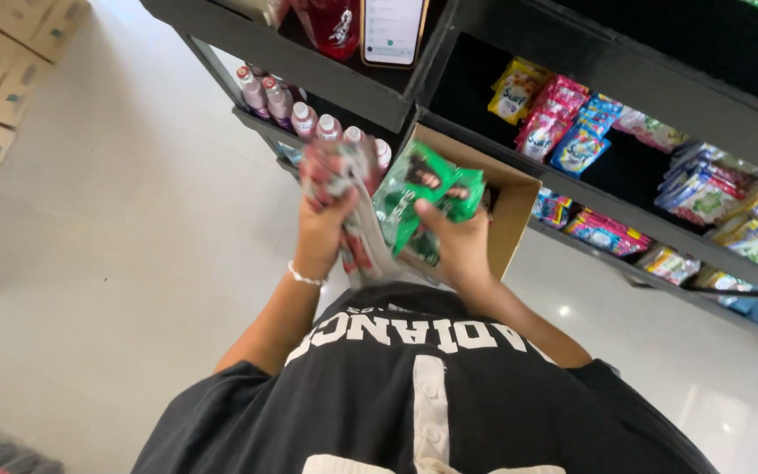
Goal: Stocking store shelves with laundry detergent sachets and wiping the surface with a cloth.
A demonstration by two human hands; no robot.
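**Sachets in both hands, over the box**

Sachets (427,197), green, being pinched by the right hand (460,241), thumb clamped on top, directly above the open cardboard box (512,206). Red-and-white strip (344,189) hanging lengthwise, top to bottom, from the left hand (325,230), grip closed round it. Both bundles touching, held before the black shelf (502,145); right hand sitting nearer the box.

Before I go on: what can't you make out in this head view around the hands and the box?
- Inside of the cardboard box: hidden by the green sachets under the right hand.
- Red-and-white strip of packets in the left hand: motion-blurred, count unclear.
- Phone on the shelf: cut off by the top edge.
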